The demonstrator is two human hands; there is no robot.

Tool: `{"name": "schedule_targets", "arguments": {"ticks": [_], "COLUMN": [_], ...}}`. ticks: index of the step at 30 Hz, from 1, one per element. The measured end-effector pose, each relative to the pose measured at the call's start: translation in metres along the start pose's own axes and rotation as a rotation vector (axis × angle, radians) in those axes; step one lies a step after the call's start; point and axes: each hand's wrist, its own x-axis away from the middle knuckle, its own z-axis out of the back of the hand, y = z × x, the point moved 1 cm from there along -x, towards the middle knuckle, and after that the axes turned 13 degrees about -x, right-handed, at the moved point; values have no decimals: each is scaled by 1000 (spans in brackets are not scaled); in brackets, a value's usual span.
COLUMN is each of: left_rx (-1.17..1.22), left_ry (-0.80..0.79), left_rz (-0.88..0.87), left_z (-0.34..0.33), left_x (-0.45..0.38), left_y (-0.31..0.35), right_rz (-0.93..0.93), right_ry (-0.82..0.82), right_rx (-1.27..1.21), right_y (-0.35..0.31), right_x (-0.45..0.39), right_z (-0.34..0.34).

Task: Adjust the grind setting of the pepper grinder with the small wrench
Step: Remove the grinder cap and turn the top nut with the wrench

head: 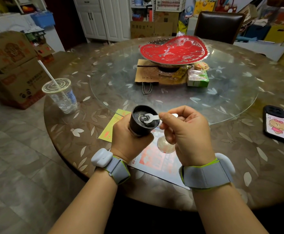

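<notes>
- The left hand [129,139] hides most of the pepper grinder [143,121], fingers wrapped around its dark body, at centre frame above the table [239,157] edge.
- Its upturned end shows a metal nut.
- The right hand [185,134] pinches the small wrench [152,118] between thumb and fingers; the wrench's open end sits on the nut.

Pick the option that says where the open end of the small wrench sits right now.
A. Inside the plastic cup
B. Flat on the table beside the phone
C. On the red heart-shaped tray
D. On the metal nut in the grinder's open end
D: the right hand holds the wrench with its open end around the nut in the grinder, which the left hand grips.
</notes>
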Motion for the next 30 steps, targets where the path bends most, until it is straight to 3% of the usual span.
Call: {"name": "schedule_targets", "arguments": {"ticks": [30], "left_rx": [113], "left_ry": [-5], "left_rz": [21], "left_z": [9], "left_x": [-1], "left_y": [-3], "right_rz": [-110], "right_ry": [-131], "right_rx": [49], "right_y": [1], "right_x": [-13], "right_z": [0]}}
